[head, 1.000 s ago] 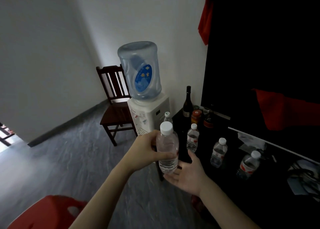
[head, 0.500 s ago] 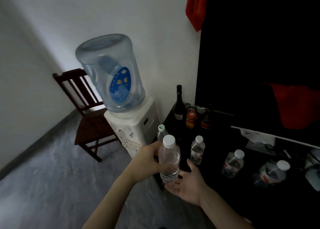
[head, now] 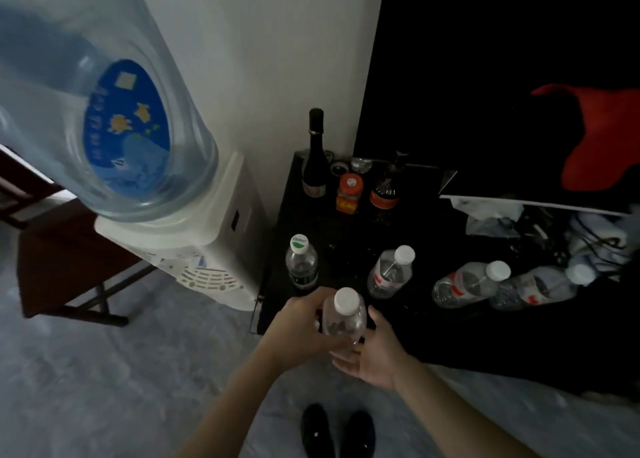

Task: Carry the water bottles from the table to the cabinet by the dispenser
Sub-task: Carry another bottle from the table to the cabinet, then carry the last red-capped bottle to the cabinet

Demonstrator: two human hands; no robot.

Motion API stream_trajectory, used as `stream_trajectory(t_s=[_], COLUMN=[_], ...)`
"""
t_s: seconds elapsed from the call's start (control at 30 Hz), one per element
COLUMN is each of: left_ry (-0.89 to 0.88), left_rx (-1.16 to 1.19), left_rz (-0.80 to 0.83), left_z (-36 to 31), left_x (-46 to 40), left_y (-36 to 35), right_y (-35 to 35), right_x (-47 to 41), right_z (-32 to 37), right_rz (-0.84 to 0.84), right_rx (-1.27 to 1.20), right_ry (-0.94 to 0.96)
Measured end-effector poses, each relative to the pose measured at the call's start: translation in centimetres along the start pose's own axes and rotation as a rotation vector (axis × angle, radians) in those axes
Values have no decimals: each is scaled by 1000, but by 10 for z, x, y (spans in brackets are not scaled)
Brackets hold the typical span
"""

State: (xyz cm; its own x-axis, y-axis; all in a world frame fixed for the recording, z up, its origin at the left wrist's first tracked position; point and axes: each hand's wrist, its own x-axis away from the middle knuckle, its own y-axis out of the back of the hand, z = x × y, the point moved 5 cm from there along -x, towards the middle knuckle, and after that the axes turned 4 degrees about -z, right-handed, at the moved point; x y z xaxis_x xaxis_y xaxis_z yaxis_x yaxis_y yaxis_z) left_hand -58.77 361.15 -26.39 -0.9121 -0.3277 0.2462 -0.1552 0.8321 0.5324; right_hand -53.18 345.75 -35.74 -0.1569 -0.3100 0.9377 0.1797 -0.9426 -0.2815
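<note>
A clear water bottle (head: 344, 315) with a white cap is upright in my left hand (head: 298, 326), which wraps its side. My right hand (head: 374, 353) is spread open under and beside its base, palm up. Both hands hover over the front left corner of the low black cabinet (head: 287, 194). On the cabinet top stand a green-capped bottle (head: 300, 261) and three white-capped bottles with red labels (head: 391, 272) (head: 467, 284) (head: 540, 286). The water dispenser (head: 207, 249) with its big blue jug (head: 104, 111) stands just left of the cabinet.
At the cabinet's back stand a dark wine bottle (head: 314, 156), an orange-lidded jar (head: 349, 194) and a dark sauce bottle (head: 386, 187). Crumpled bags and cables (head: 554, 232) lie at right under a black screen. A wooden chair (head: 62, 249) is left of the dispenser. My black shoes (head: 337, 430) are below.
I have walked up to the cabinet and the view tilted down. The bottle in my left hand has dropped lower toward the cabinet's front corner, my right hand staying under it.
</note>
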Motion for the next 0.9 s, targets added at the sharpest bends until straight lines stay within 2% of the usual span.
stream_trajectory(t_s=[0.2, 0.43, 0.6, 0.73, 0.9], left_ry=[-8, -119, -46, -33, -17], left_rx=[-22, -105, -31, -17, -77], left_rz=[44, 92, 43, 81, 82], left_z=[21, 24, 44, 45, 41], left_x=[-23, -47, -52, -51, -46], left_y=[-15, -32, -34, -34, -37], right_y=[7, 16, 22, 23, 17], right_x=[-27, -34, -26, -14, 6], right_z=[4, 18, 24, 26, 24], right_rz=[-47, -133, -128, -115, -107], right_rx=[-18, 118, 207, 264, 313], right_ry=[-23, 29, 5, -2, 18])
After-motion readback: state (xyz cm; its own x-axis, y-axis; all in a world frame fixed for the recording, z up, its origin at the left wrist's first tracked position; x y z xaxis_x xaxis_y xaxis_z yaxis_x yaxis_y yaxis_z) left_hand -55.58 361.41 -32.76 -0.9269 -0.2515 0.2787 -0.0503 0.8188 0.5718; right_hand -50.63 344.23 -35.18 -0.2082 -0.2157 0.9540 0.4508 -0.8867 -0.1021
